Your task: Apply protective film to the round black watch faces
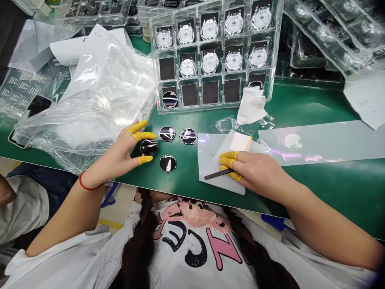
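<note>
well, the round, glossy dark-faced watch case point(149, 147) lies on the green counter point(183, 180) between the half-spread thumb and fingers of the left hand point(122, 150), contact unclear; the right hand point(255, 170), farther off, has fingers closed on a slim black tool point(217, 174), its long axis pointing left.

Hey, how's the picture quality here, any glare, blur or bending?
Head view: bright streaks cross the dark watch faces; white glare washes over the plastic bag; pink-violet reflections mark the film strip; the right arm looks stretched and softens at the frame edge; the upper right corner is dark.
</note>
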Demonstrator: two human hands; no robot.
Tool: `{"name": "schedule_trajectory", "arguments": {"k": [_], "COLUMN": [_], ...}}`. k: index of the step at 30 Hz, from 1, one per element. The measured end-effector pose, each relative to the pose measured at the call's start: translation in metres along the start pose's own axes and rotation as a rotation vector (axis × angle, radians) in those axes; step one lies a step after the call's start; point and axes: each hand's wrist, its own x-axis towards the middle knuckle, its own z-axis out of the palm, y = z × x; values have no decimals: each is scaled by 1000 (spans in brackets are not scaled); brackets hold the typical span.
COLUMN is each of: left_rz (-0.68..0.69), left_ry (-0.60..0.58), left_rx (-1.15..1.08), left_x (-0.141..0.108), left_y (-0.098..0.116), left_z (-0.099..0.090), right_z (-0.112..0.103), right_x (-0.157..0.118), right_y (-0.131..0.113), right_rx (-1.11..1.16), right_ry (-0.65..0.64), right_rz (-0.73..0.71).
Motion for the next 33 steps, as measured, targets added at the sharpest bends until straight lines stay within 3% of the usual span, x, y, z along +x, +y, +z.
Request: {"name": "schedule_trajectory", "arguments": {"k": [7,10,13,17,22,25,29,33], "left_rz": [-14,10,85,201,93,11,8,4], "left_ry": [-54,-5,122,194,150,180,151,140], "left_rx": [97,39,27,152,226,301,351,378], "left_x": [1,-1,13,72,174,219,248,243], "left_y": [-15,-3,17,44,59,57,48,50], "left_z": [2,-6,-20,-39,-42,-38,-42,-51], "right_z": [2,2,1,-1,-1,-2,-2,-2], "right_x": [2,3,5,5,2,-1,-2,2], "right_y": [0,0,0,-1,-3,-2,1,5], "right_rx": [15,-8,-33,-74,-23,32,144,292], "right_ry": [-55,-21,44,219,490,613,739,811], "right_rz": [11,-33,-84,-102,-17,85,215,281]}}
